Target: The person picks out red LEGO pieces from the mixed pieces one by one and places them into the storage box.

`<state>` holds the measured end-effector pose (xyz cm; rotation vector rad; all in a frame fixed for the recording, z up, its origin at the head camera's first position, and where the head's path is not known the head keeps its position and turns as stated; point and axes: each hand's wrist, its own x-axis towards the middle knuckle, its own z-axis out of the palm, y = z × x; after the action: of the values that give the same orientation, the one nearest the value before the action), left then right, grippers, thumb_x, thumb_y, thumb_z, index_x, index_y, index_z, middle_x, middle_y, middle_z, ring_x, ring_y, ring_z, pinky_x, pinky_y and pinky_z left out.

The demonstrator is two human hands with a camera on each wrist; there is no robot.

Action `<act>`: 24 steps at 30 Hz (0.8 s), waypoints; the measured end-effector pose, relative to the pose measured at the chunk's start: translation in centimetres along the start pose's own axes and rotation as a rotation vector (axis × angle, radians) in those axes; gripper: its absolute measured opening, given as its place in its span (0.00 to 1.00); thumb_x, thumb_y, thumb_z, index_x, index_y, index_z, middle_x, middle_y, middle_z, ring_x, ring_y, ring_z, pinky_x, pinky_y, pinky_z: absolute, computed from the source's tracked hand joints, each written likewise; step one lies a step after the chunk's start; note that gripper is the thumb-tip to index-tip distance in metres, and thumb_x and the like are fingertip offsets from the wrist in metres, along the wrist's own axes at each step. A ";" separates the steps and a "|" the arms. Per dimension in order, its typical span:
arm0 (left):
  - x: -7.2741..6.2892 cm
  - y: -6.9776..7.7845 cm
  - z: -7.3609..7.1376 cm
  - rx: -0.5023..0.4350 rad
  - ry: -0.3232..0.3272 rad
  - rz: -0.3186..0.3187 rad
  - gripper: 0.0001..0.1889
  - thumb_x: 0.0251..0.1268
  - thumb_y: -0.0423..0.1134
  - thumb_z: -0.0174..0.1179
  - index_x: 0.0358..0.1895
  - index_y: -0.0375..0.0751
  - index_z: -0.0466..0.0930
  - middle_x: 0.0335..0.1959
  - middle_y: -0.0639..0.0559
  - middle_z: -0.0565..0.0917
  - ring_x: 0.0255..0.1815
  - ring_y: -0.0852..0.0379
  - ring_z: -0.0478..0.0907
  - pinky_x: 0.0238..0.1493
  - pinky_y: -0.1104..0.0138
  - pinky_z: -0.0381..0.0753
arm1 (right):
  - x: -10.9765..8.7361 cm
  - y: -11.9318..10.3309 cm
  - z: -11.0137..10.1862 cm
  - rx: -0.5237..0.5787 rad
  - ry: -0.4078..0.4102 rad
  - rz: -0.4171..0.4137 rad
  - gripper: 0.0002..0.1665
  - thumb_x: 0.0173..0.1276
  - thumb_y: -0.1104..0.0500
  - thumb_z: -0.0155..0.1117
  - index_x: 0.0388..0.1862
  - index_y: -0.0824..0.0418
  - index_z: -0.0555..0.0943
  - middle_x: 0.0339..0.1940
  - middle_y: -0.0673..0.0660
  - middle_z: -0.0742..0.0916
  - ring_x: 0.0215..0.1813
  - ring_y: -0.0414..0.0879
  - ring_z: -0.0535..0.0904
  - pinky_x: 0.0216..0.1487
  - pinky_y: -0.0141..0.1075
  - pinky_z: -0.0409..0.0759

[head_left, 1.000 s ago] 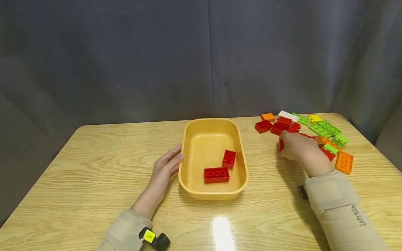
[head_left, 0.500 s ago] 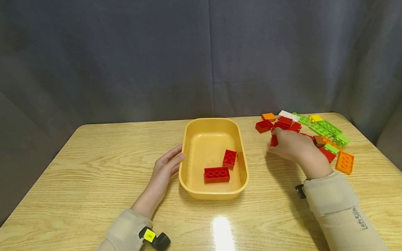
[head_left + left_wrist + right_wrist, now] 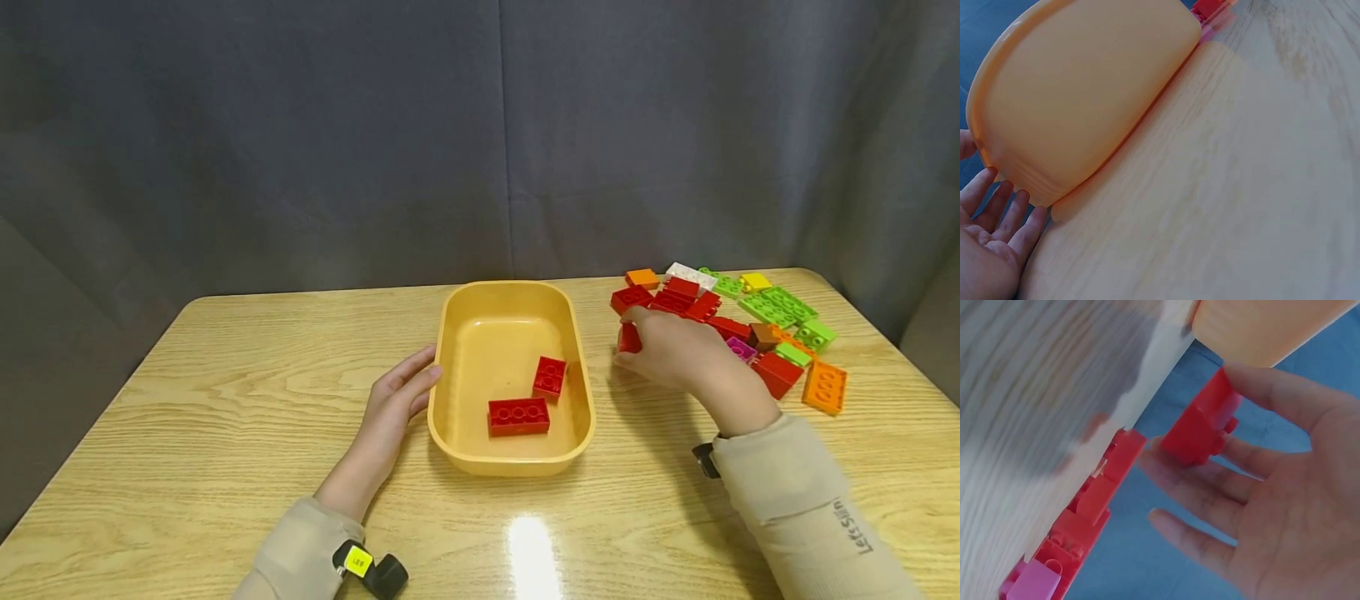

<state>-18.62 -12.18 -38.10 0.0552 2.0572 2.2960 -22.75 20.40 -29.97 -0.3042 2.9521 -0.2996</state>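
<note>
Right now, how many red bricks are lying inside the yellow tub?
2: a longer red brick toward the front of the tub, and a shorter red brick just behind it, toward the right side. None seems hidden inside.

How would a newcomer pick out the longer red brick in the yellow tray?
On the wood-grain table, find the yellow tray with the left hand at its side. Inside, toward the near end, the longer red brick lies crosswise. Unlike the shorter red brick just beyond it, it shows a row of three rings.
</note>
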 end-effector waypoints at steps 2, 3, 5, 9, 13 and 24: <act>0.0 0.0 0.0 0.002 -0.001 -0.002 0.25 0.72 0.41 0.57 0.69 0.39 0.71 0.67 0.46 0.74 0.61 0.49 0.76 0.57 0.67 0.79 | 0.1 -0.2 0.1 -0.001 0.017 -0.013 0.35 0.65 0.50 0.68 0.64 0.70 0.71 0.49 0.66 0.83 0.50 0.62 0.78 0.50 0.60 0.79; 0.0 0.0 0.0 0.001 -0.001 -0.003 0.25 0.72 0.41 0.57 0.69 0.39 0.71 0.67 0.46 0.73 0.61 0.49 0.76 0.57 0.67 0.79 | 0.1 -0.3 0.2 -0.001 0.026 -0.020 0.36 0.66 0.50 0.68 0.65 0.70 0.71 0.53 0.68 0.82 0.53 0.64 0.78 0.52 0.61 0.78; 0.0 0.0 0.0 0.002 -0.001 -0.006 0.25 0.72 0.41 0.57 0.70 0.39 0.71 0.67 0.46 0.73 0.61 0.49 0.76 0.57 0.67 0.79 | 0.1 -0.6 0.3 -0.004 0.041 -0.030 0.37 0.66 0.50 0.68 0.67 0.70 0.69 0.58 0.70 0.80 0.59 0.66 0.76 0.55 0.63 0.76; 0.0 0.0 0.0 0.004 -0.005 -0.008 0.25 0.72 0.41 0.57 0.70 0.39 0.71 0.67 0.46 0.73 0.61 0.49 0.76 0.57 0.67 0.79 | 0.1 -1.1 0.4 0.003 0.073 -0.051 0.37 0.67 0.51 0.68 0.68 0.69 0.69 0.62 0.70 0.78 0.62 0.66 0.74 0.58 0.63 0.75; -0.1 0.1 0.0 0.002 -0.005 -0.009 0.25 0.72 0.41 0.57 0.69 0.40 0.71 0.67 0.46 0.74 0.62 0.48 0.76 0.57 0.67 0.79 | 0.0 -1.6 0.4 0.012 0.123 -0.099 0.36 0.66 0.52 0.69 0.67 0.67 0.70 0.62 0.68 0.78 0.62 0.65 0.74 0.61 0.63 0.73; 0.0 0.0 -0.1 0.001 -0.009 -0.011 0.25 0.73 0.42 0.57 0.69 0.40 0.71 0.67 0.47 0.74 0.62 0.48 0.76 0.57 0.67 0.79 | -0.3 -2.5 0.3 0.026 0.260 -0.234 0.34 0.64 0.57 0.71 0.67 0.64 0.71 0.64 0.66 0.78 0.64 0.63 0.73 0.63 0.60 0.72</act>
<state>-18.61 -12.27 -38.06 0.0550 2.0495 2.2839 -21.89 17.97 -29.71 -0.6564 3.1648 -0.4370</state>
